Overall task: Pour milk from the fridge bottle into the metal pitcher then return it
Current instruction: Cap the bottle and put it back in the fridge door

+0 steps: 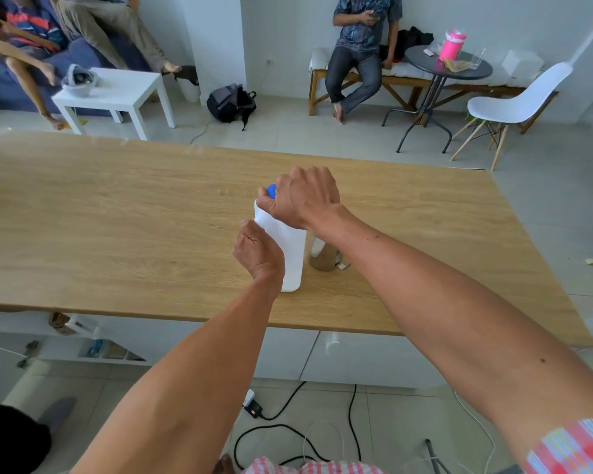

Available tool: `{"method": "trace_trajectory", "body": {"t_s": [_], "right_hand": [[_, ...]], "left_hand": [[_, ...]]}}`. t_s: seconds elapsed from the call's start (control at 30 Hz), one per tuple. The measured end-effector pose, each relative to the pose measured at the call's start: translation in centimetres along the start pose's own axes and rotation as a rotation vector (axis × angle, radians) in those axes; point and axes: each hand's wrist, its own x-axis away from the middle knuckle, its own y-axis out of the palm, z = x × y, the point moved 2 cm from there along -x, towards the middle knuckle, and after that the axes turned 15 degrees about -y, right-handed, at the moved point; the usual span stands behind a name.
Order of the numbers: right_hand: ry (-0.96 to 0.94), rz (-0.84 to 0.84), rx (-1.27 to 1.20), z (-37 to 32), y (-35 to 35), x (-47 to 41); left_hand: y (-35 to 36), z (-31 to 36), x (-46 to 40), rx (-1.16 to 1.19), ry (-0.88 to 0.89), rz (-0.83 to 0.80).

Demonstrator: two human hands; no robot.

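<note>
Head view showed the left hand (259,252) clasping the bottle (290,254), the right hand (303,196) closed on its cap (271,190); steady bracing would help the twist.

Both arms reach forward; left hand (259,249) curled low, right hand (303,196) clenched above it
</note>
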Motion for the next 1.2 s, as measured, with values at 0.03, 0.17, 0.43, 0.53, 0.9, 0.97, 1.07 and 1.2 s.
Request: {"method": "trace_trajectory", "body": {"t_s": [0.03, 0.17, 0.43, 0.53, 0.9, 0.97, 1.07, 1.2], "right_hand": [[0.012, 0.0, -0.008, 0.0, 0.1, 0.0], [0.039, -0.009, -0.061, 0.3, 0.1, 0.5], [0.612, 0.379, -0.845, -0.2, 3.2, 5.8], [0.847, 0.567, -1.115, -3.3, 6.9, 9.2], [1.062, 0.245, -1.739, -8.6, 13.3, 10.1], [1.061, 0.259, -1.753, -8.9, 12.7, 9.8], [1.056, 0.272, -1.741, -9.3, 11.8, 9.3], [1.007, 0.287, -1.706, -9.7, 10.8, 9.2]], "left_hand": [[0.0, 0.1, 0.1, 0.007, 0.0, -0.006], [-0.4, 0.2, 0.2, -0.031, 0.004, -0.05], [-1.6, 0.8, 0.5, -0.074, -0.037, -0.225], [-2.0, 0.8, 0.3, -0.075, -0.073, -0.305], [-3.6, 1.8, -0.4, -0.039, -0.056, -0.522], [-4.2, 2.0, -0.6, -0.033, -0.066, -0.538], [-4.9, 2.6, -0.5, -0.007, -0.083, -0.565], [-6.0, 3.9, 0.1, 0.0, -0.085, -0.573]]}}
